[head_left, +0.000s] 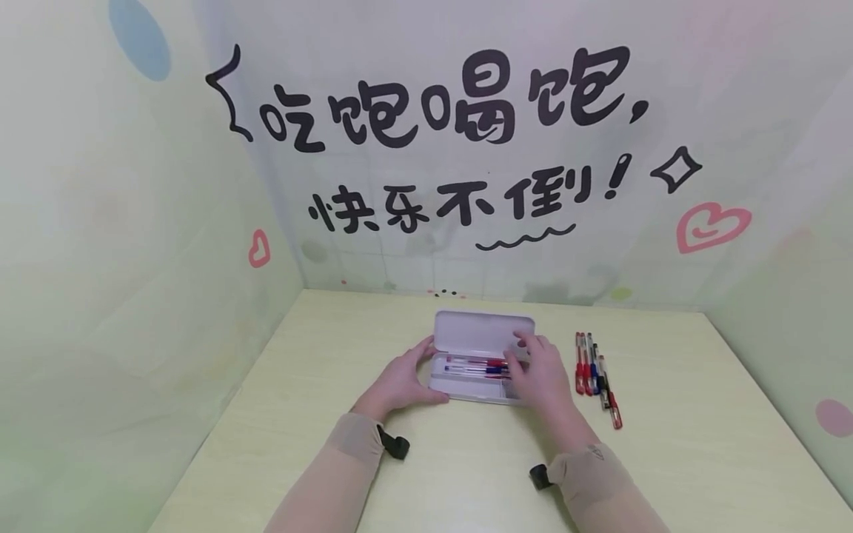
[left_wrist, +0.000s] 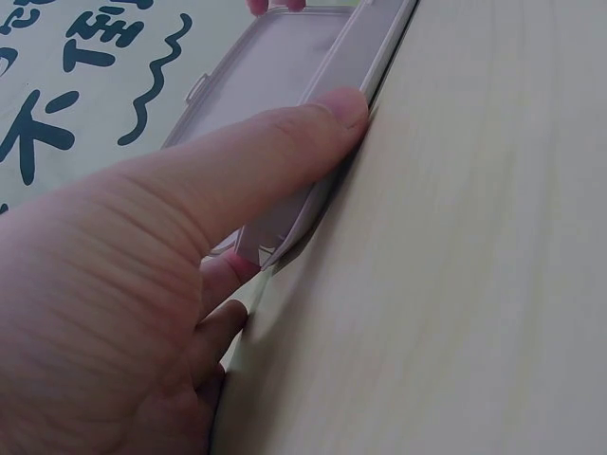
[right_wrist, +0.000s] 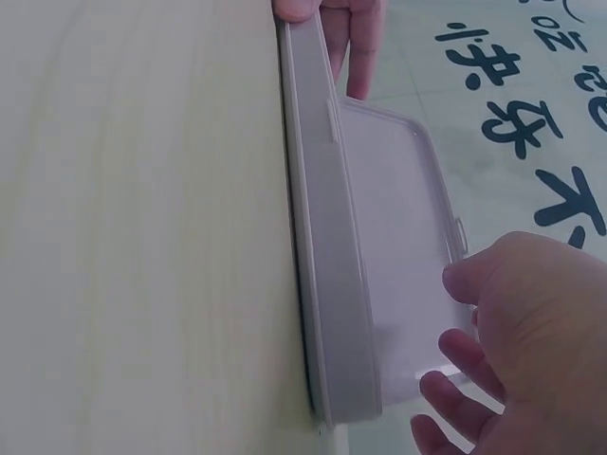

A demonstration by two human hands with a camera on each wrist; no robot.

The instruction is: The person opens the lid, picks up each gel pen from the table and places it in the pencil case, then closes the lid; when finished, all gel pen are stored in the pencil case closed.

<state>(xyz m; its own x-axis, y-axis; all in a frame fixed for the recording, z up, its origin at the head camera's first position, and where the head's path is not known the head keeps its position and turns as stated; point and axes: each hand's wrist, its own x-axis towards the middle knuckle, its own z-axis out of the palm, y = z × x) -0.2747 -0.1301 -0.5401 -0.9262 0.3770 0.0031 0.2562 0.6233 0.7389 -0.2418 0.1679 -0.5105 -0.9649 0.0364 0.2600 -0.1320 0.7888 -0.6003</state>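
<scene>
Pale wood grain covers the tabletop (head_left: 426, 481), and behind it stands a backdrop (head_left: 413, 37) with bold black Chinese lettering. From the head camera, a slim, light-coloured pencil case (head_left: 466, 386) lies open near the middle of the table, its lid (head_left: 476, 333) raised at the back. Pens with red and blue grips (head_left: 496, 363) lie lengthwise in its rear compartment. The left hand (head_left: 400, 381) grips the case's left end, thumb at the front and fingers toward the back; the right hand (head_left: 546, 377) hovers over the right end, fingers bent and apart. Beyond it, six capped pens (head_left: 594, 374) (red, blue and black grips) lie in an uneven row on the table.

At the left wrist, the thumb (left_wrist: 346, 106) presses along the case's front edge, while other fingers reach around its end.

At the right wrist, the fingers (right_wrist: 455, 403) curl loosely, separated, beside the lid's outer edge; whether they touch it, I cannot tell.
</scene>
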